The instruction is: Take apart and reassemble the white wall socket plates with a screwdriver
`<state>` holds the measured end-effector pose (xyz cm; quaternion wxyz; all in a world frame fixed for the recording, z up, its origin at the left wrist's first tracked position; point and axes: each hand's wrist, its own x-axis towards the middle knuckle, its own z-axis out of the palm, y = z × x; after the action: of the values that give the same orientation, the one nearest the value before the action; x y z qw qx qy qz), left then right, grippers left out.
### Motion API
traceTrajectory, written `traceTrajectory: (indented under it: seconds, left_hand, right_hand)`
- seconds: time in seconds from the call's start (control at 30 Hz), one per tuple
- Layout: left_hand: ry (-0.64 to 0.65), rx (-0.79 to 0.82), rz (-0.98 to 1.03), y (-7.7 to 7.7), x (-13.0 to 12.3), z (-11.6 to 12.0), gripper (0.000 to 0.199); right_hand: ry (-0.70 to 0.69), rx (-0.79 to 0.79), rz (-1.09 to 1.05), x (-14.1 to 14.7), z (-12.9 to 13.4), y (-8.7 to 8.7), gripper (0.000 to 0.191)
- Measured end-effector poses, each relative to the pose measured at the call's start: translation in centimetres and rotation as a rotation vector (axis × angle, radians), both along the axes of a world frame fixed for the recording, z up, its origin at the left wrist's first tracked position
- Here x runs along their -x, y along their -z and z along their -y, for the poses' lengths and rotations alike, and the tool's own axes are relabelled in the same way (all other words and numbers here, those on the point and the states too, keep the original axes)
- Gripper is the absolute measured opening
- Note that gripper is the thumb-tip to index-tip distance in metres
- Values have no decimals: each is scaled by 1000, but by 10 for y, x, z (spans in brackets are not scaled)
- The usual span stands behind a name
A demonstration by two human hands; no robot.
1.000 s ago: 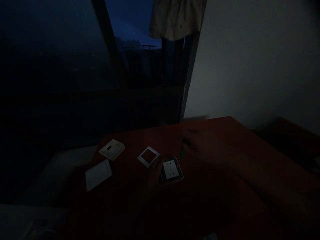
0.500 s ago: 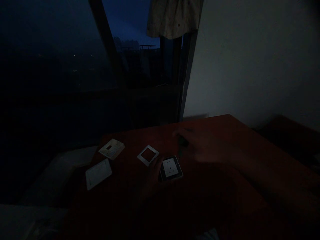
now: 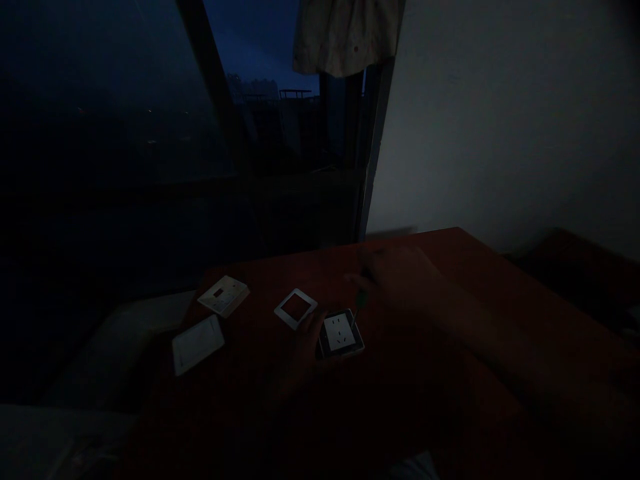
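A wall socket (image 3: 340, 331) with a white face and dark surround lies on the red table (image 3: 430, 250). My left hand (image 3: 305, 343) grips its left side, fingers at the upper left edge. My right hand (image 3: 395, 273) is closed around the handle of a green screwdriver (image 3: 361, 299), whose shaft points down to the right edge of the socket. Up and left of the socket, a white square frame (image 3: 286, 317) lies beside my left fingers. The scene is very dark.
A pale box with a small dark opening (image 3: 227, 295) and a white rectangular piece (image 3: 198, 345) lie at the table's left. Behind the table are a dark window and a curtain (image 3: 345, 40); a wall (image 3: 500, 120) rises at the right. Something pale (image 3: 420, 467) shows at the bottom edge.
My right hand has turned and risen slightly around the screwdriver, showing more of its green part. The tip stays at the socket's right edge, and my left hand still holds the socket.
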<state>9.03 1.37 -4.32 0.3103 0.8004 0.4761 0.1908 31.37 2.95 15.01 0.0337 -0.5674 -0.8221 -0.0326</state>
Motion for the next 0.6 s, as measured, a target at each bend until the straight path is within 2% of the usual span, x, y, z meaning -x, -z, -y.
traceTrajectory:
  seconds: [0.07, 0.17, 0.23, 0.3, 0.43, 0.5, 0.6]
  left_hand:
    - [4, -6, 5, 1, 0, -1, 93]
    - [12, -10, 6, 0, -1, -1, 93]
    - [8, -13, 13, -2, -1, -1, 92]
    - [6, -11, 17, -4, -2, -1, 92]
    - [19, -20, 21, -9, -3, -1, 88]
    - [24, -26, 32, -12, -3, -1, 87]
    - [24, -36, 28, -15, -4, -2, 88]
  right_hand:
    - [-6, -12, 27, 0, -1, 0, 32]
    - [-169, 87, -151, -4, 1, -2, 22]
    - [-262, 173, -272, -7, 3, -4, 31]
    - [-223, 160, -256, -7, 5, -5, 34]
    - [-9, 18, 2, -2, 1, -1, 42]
    - [6, 19, 25, -2, -2, 2, 40]
    - [-72, 53, -143, -7, -3, 4, 26]
